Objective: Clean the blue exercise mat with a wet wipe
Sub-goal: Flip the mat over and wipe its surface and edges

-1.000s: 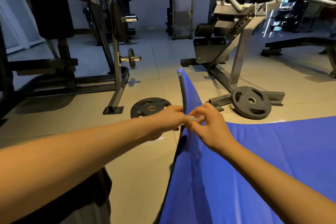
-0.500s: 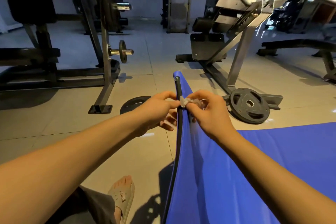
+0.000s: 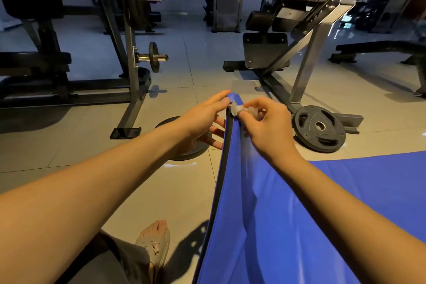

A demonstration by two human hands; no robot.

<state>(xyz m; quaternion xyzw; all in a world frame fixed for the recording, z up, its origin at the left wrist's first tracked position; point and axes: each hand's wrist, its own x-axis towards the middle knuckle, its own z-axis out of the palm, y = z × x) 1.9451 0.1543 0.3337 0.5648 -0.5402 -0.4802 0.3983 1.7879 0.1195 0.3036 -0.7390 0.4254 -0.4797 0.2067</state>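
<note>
Pinching a crumpled wet wipe (image 3: 239,110) between thumb and curled fingers, a person's right hand (image 3: 268,130) presses it to the lifted corner of a blue exercise mat (image 3: 299,214) on a gym floor (image 3: 96,168). The left hand (image 3: 202,120) grips the same corner from the 9 o'clock side. Its thumb lies on top at the tip and its other fingers spread behind the mat's black edge (image 3: 227,145), holding the corner raised off the tiles. The wipe sits on that edge just below the tip, touching both the blue face and the black edge, a little above the centre of the view. From there the mat falls away toward 5 o'clock, its blue face creased in long folds under the right forearm. The rest of it lies flat on the floor out to 3 o'clock.

A black weight plate (image 3: 319,128) lies flat on the tiles just beside the right hand at 3 o'clock, by the foot of a grey steel machine (image 3: 306,60) standing at 1 o'clock. A second plate (image 3: 186,153) lies at 7 o'clock of the left hand, partly hidden by the wrist. A dark rack (image 3: 132,57) with a small plate on its peg (image 3: 154,56) stands at 10 o'clock. At 7 o'clock, near the lower edge, the person's foot in a pale slipper (image 3: 156,246) rests on the floor beside the mat's hanging edge.
</note>
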